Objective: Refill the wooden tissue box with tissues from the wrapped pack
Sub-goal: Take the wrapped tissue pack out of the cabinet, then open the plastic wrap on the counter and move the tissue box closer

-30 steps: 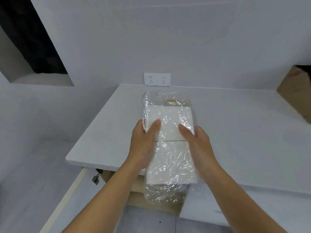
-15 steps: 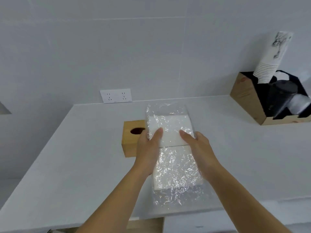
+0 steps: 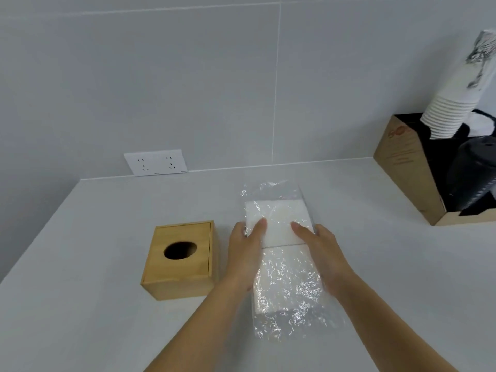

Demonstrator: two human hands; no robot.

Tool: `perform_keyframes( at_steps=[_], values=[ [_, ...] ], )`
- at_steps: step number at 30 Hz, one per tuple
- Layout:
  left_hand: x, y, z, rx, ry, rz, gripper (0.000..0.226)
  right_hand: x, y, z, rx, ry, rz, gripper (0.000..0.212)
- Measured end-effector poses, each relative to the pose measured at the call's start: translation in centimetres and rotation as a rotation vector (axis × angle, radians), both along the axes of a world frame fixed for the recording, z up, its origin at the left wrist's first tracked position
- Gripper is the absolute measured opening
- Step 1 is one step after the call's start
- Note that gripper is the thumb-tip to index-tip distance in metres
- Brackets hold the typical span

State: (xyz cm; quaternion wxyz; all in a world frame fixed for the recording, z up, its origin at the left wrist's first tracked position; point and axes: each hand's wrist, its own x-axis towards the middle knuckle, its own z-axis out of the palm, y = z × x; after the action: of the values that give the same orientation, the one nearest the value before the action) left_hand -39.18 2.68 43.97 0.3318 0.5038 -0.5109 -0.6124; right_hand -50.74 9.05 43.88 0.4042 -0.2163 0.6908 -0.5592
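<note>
A wrapped tissue pack [image 3: 281, 264], white tissues in crinkled clear plastic, is held lengthwise over the white counter [image 3: 80, 304]. My left hand [image 3: 245, 253] grips its left side and my right hand [image 3: 322, 253] grips its right side, thumbs on top. The wooden tissue box [image 3: 179, 260] stands on the counter just left of my left hand, apart from it. Its lid is on, and the oval opening on top looks dark with no tissue showing.
A double wall socket [image 3: 155, 162] sits low on the tiled wall behind the box. At the back right a cardboard organiser [image 3: 408, 167] holds a stack of paper cups [image 3: 453, 103] and black lids. The counter's left edge runs diagonally at the far left.
The view has swung right and up over the counter. The pack has travelled with both hands to the right of the wooden box, which now shows in full. The grip is unchanged.
</note>
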Motion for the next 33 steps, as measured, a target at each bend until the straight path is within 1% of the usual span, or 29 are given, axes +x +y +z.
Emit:
perform_keyframes(
  at_steps=[1, 5, 8, 11, 14, 18, 22, 28, 30, 31, 32, 33],
  values=[
    [-0.4, -0.1, -0.2, 0.013, -0.007, 0.007, 0.021, -0.4, -0.3, -0.6, 0.014, -0.010, -0.004, 0.026],
    [-1.5, -1.0, -1.5, 0.069, -0.030, 0.021, 0.022, -1.5, -1.3, -2.2, 0.066, -0.039, -0.005, 0.028],
    [-2.2, -1.5, -3.0, 0.120, -0.043, 0.005, 0.013, -2.0, -1.4, -3.4, 0.090, -0.041, -0.016, 0.029],
    [-2.9, -1.5, -4.2, 0.145, -0.055, 0.003, 0.018, -2.6, -1.3, -4.3, 0.120, -0.017, -0.018, 0.026],
    [-3.4, -1.6, -5.1, 0.142, -0.079, -0.007, 0.015, -3.3, -1.5, -5.2, 0.150, 0.035, -0.032, 0.029],
    [-3.5, -1.7, -6.8, 0.109, -0.148, 0.009, 0.027, -3.1, -1.6, -6.9, 0.175, 0.073, -0.032, 0.027],
    [-3.5, -1.4, -7.2, 0.104, -0.143, 0.030, 0.025, -3.3, -1.5, -7.3, 0.173, 0.098, -0.023, 0.034],
    [-3.3, -1.5, -7.2, 0.078, -0.149, 0.047, 0.025, -4.1, -1.4, -7.3, 0.161, -0.051, -0.014, 0.045],
    [-3.3, -1.2, -7.4, 0.073, -0.140, 0.048, 0.033, -4.2, -1.3, -7.1, 0.171, -0.081, 0.001, 0.050],
    [-3.3, -1.0, -7.3, 0.076, -0.127, 0.047, 0.042, -4.3, -1.3, -6.9, 0.170, -0.096, 0.005, 0.052],
    [-3.4, -0.9, -7.3, 0.067, -0.118, 0.043, 0.051, -4.4, -1.3, -6.8, 0.164, -0.106, 0.015, 0.050],
    [-3.5, -0.8, -7.2, 0.034, -0.151, 0.031, 0.058, -4.6, -1.3, -6.7, 0.160, -0.108, 0.023, 0.043]
  ],
)
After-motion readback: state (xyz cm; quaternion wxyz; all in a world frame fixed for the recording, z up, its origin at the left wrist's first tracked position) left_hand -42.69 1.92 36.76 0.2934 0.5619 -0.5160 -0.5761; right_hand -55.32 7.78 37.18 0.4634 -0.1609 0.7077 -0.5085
